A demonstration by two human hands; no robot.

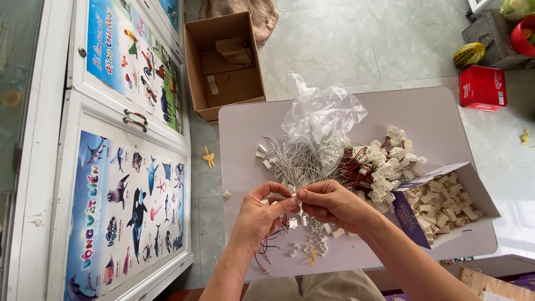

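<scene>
My left hand and my right hand meet over the near part of a pale table. Between their fingertips they pinch a small white plastic connector with thin wires hanging below it. Red and black wires trail down from under my left hand. Just beyond the hands lies a bundle of white wires, and a pile of white connectors with red wires sits to the right. Several loose white connector pieces lie under my hands.
A crumpled clear plastic bag lies on the heap. A small open carton of beige connector housings stands at the table's right edge. On the tiled floor are an open cardboard box and a red box. White cabinet doors with animal posters stand at the left.
</scene>
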